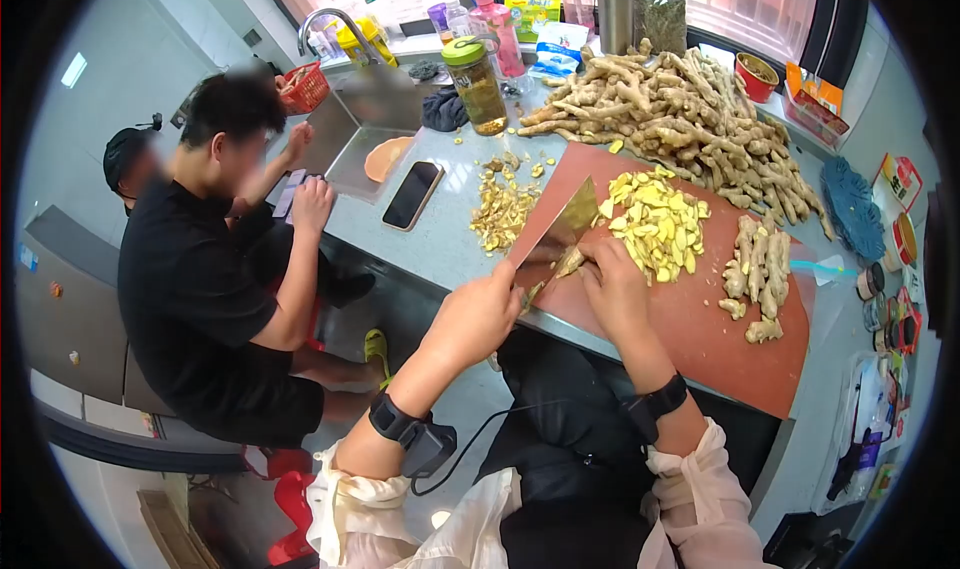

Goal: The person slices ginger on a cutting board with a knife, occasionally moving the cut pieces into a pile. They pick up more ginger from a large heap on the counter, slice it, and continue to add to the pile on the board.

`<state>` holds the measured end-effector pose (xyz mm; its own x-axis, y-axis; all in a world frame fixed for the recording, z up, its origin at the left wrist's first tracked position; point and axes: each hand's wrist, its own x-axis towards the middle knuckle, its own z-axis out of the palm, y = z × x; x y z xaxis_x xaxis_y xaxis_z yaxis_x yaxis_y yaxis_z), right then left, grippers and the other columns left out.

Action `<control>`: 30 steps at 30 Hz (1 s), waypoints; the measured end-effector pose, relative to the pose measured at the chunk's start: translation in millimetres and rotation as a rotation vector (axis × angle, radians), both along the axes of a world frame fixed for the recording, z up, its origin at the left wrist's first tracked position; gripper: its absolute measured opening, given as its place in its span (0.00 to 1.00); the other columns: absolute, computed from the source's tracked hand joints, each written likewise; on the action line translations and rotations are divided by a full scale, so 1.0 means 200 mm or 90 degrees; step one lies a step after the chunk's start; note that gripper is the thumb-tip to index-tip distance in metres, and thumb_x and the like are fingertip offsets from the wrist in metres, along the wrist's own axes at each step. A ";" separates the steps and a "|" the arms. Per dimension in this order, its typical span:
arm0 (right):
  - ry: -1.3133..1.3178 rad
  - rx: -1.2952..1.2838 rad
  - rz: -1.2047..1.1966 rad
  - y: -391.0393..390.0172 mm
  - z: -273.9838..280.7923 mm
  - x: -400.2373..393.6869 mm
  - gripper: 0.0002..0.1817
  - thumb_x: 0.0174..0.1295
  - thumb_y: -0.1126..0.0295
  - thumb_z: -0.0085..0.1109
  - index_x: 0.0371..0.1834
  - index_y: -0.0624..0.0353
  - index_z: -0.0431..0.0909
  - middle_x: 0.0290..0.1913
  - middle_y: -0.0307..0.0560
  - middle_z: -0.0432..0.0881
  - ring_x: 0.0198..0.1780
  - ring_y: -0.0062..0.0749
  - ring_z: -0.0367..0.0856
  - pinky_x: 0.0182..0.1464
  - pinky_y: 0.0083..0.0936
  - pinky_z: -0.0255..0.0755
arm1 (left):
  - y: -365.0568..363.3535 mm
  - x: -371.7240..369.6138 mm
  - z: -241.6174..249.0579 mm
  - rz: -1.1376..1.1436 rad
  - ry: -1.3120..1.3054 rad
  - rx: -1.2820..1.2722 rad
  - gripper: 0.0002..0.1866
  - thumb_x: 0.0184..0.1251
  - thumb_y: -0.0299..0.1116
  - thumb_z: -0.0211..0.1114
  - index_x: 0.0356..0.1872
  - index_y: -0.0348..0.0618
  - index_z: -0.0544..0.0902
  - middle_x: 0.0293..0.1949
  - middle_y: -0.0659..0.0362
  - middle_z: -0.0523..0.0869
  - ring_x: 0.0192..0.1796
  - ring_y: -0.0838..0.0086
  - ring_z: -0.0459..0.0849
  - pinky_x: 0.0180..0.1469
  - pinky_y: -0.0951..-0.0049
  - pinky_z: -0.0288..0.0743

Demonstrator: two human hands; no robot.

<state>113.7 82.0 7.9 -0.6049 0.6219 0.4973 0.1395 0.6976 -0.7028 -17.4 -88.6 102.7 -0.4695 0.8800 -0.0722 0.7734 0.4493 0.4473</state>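
Observation:
My left hand [473, 314] is on the left, closed round the handle of a cleaver [563, 221], whose broad blade stands over the board's left part. Beside the blade, the fingers of my right hand [613, 281] press a small piece of ginger [568, 261] on the reddish-brown cutting board [690, 341]. Pale yellow ginger slices [655, 219] lie heaped just beyond my right hand. Several whole ginger roots [762, 259] rest on the board's right side. Peelings and scraps [503, 209] are scattered left of the board.
A large ginger pile [680, 114] covers the back of the counter. Left of it stand a green-lidded jar [474, 87] and a phone [413, 195]. A person in black [200, 269] sits at the left, near the sink [375, 99]; another person is behind.

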 end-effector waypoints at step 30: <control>0.020 0.002 -0.003 0.00 -0.02 0.01 0.16 0.57 0.82 0.65 0.49 0.59 0.84 0.46 0.51 0.83 0.45 0.51 0.86 0.47 0.41 0.81 | -0.04 0.03 0.02 0.021 -0.038 -0.049 0.14 0.80 0.38 0.58 0.50 0.36 0.70 0.44 0.37 0.88 0.50 0.37 0.85 0.50 0.45 0.78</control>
<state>115.3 82.9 4.1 -0.5856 0.6235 0.5180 0.1204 0.6988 -0.7051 -11.0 -96.2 106.2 -0.4902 0.8553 -0.1677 0.7309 0.5082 0.4556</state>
